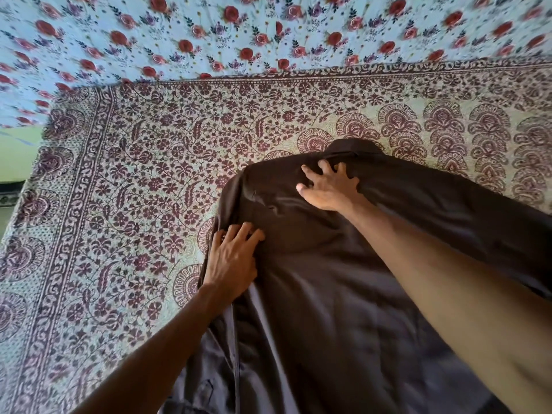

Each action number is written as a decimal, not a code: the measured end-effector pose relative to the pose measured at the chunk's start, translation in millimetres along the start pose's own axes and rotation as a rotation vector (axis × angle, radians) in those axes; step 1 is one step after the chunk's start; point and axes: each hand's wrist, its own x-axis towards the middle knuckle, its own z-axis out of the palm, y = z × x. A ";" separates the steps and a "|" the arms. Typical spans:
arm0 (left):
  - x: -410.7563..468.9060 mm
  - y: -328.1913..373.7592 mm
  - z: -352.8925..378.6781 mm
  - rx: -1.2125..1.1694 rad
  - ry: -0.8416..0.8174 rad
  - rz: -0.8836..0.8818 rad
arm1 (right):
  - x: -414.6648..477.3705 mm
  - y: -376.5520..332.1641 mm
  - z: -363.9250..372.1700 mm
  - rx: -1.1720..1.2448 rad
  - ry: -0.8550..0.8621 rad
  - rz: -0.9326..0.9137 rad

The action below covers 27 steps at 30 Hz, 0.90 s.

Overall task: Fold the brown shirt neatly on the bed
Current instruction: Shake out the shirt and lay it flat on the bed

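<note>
Both your hands lay flat and unclenched on the brown shirt (pixel 313 309), left hand (pixel 231 261) at its edge, right hand (pixel 330 189) below the collar (pixel 352 146), its length running back toward you, unfolded sleeve (pixel 478 222) rightward.

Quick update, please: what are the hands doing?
Left hand flat on edge of brown shirt. Right hand pressing below collar, fingers spread. Shirt lies on bedspread, one sleeve out. Nothing in the way.
</note>
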 end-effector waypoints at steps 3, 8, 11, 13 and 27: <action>-7.8 -3.5 -9.4 0.044 -0.043 -0.004 | -2.6 2.2 10.8 -0.030 -0.047 -0.027; -0.1 3.6 -29.2 0.069 -0.083 -0.200 | -21.3 12.3 26.1 -0.031 0.187 -0.045; -9.0 9.1 -29.4 0.150 -0.076 -0.097 | -44.3 8.8 50.5 -0.054 0.478 -0.138; -22.1 12.2 -25.3 0.189 -0.091 -0.001 | -54.1 4.6 66.6 -0.061 0.413 -0.218; -22.2 78.7 -28.1 -0.285 -0.171 0.026 | -115.3 45.1 43.8 0.173 0.559 -0.035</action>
